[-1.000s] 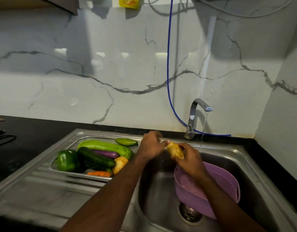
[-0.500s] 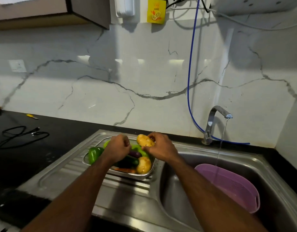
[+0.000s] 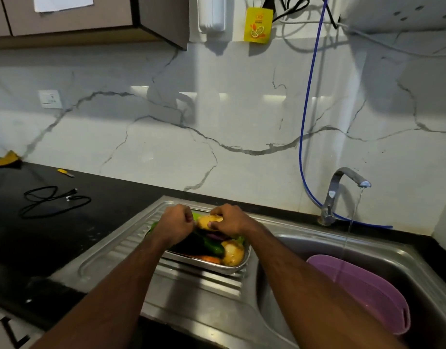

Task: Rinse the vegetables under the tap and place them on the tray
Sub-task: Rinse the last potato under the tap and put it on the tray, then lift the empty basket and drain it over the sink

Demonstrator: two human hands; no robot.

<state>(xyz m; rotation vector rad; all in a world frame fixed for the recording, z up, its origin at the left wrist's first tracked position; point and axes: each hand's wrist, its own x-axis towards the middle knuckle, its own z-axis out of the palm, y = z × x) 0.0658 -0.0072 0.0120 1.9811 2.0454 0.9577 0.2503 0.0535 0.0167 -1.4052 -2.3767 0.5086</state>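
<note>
Head | potato (image 3: 209,221): yellow, smooth | right hand (image 3: 229,221) pinching it | left hand (image 3: 176,224) fisted

The left hand (image 3: 178,224) and forearm cover the near-left part of the tray (image 3: 232,268) and its vegetables. The purple basin (image 3: 368,293) is hidden at its lower edge behind the right forearm. Print on the yellow tag (image 3: 258,25) is unreadable.

- Right hand (image 3: 228,220) gripping a yellow potato (image 3: 209,221) over the steel tray (image 3: 218,267) of vegetables.
- Left hand (image 3: 175,222) curled just beside the potato.
- Tap (image 3: 342,190) running into a purple basket (image 3: 368,290) in the sink (image 3: 287,245).
</note>
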